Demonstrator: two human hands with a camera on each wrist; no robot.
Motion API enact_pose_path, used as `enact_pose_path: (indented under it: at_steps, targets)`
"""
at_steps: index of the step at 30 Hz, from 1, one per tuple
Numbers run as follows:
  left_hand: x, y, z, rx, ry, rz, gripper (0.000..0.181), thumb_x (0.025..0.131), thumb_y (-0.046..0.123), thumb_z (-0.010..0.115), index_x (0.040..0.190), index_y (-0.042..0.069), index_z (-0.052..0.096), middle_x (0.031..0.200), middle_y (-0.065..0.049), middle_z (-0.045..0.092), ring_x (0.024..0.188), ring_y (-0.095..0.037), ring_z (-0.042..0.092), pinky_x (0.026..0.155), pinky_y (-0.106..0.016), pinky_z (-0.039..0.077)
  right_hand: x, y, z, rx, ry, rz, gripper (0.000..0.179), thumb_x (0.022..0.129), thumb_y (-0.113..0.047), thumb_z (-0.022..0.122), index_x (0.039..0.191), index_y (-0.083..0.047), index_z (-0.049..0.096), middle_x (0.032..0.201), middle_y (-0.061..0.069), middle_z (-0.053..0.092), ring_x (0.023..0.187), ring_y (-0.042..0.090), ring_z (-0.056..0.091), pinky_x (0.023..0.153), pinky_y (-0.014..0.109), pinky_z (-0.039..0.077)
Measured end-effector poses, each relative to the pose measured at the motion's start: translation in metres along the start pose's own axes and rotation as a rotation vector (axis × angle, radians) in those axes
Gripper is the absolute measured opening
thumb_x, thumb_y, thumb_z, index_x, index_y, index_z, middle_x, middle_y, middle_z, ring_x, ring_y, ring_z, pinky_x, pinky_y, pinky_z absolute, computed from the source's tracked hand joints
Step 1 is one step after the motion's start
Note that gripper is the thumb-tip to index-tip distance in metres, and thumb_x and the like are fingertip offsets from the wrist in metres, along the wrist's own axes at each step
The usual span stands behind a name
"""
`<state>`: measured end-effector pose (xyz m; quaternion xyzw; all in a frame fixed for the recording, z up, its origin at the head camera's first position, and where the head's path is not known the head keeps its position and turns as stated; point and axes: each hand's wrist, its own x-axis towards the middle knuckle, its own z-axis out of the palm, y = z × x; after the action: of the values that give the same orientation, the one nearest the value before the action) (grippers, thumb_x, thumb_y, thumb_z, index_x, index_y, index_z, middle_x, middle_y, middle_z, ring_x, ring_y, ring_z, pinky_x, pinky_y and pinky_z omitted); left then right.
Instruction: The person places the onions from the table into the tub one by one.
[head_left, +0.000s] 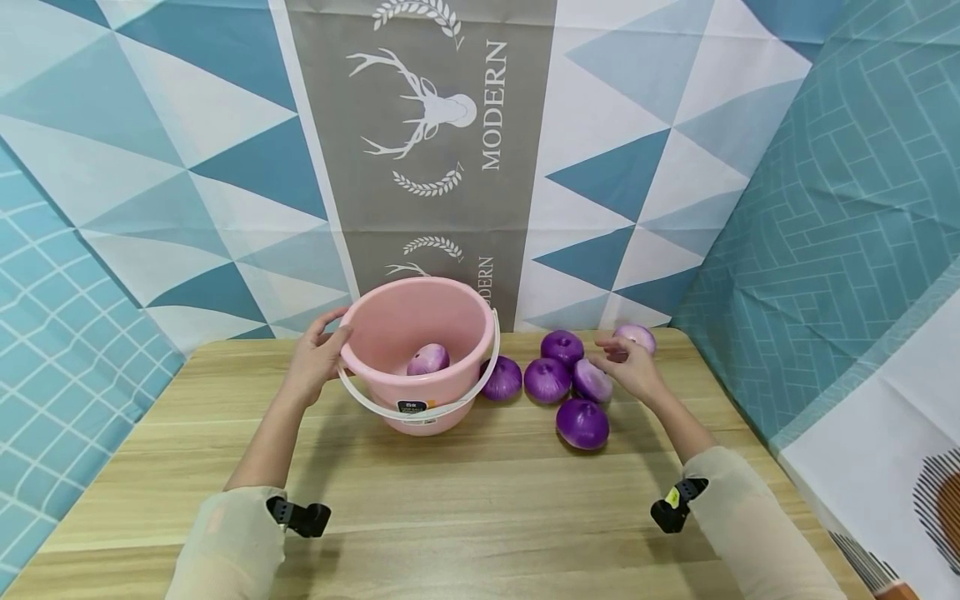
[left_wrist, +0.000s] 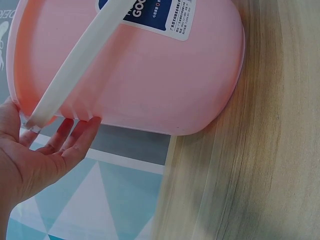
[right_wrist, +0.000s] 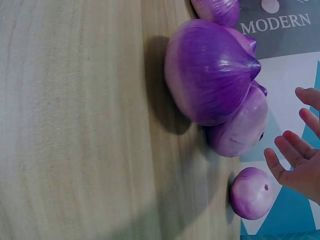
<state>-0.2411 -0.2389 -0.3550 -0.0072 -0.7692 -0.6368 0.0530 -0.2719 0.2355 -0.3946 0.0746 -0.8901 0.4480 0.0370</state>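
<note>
Hovering near onions [right_wrist: 210, 72], right fingers [right_wrist: 289, 150] parted

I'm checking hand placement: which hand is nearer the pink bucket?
Left: the left hand holds the pink bucket at its left side; the right hand is off to its right, by onions.

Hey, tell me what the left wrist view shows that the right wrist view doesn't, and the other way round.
Only the left wrist view shows the pink bucket, its white handle, the label and the left grip, a bare hand at the rim.

Only the right wrist view shows the purple onions, most clustered with one set apart, and the right grip near them.

Both show the wooden table and the patterned backdrop, including its grey panel and blue triangles.
</note>
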Motion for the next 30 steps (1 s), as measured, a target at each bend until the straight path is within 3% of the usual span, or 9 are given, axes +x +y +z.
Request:
enact_pose_path:
  at_steps: [9, 20, 30]
  targets:
    - [0.0, 0.001, 0.0, -0.003, -0.002, 0.002, 0.055, 0.097, 0.034, 0.047, 0.144, 0.013, 0.031, 0.108, -0.012, 0.046, 0.065, -0.002, 0.06, 0.059, -0.024, 0.06, -0.004, 0.008, 0.002, 0.002, -0.001, 0.054, 0.049, 0.088, -0.025, 0.066, 0.127, 0.001, 0.053, 0.131, 0.023, 0.051, 0.119, 0.042, 0.049, 0.1, 0.05, 0.045]
    - [0.0, 0.002, 0.0, 0.006, 0.002, -0.005, 0.055, 0.097, 0.034, 0.046, 0.145, 0.013, 0.03, 0.11, -0.015, 0.046, 0.066, -0.003, 0.06, 0.06, -0.024, 0.06, -0.006, 0.024, 0.007, -0.031, -0.009, 0.011, 0.05, 0.088, -0.025, 0.066, 0.127, 0.004, 0.052, 0.127, 0.024, 0.055, 0.112, 0.042, 0.054, 0.095, 0.05, 0.05]
    - [-0.001, 0.003, 0.001, 0.011, -0.003, -0.015, 0.056, 0.097, 0.035, 0.046, 0.147, 0.014, 0.027, 0.116, -0.02, 0.044, 0.067, -0.003, 0.06, 0.06, -0.024, 0.06, -0.007, 0.031, 0.012, -0.015, -0.017, 0.005, 0.051, 0.088, -0.023, 0.065, 0.128, 0.005, 0.051, 0.127, 0.027, 0.053, 0.117, 0.045, 0.049, 0.102, 0.053, 0.042]
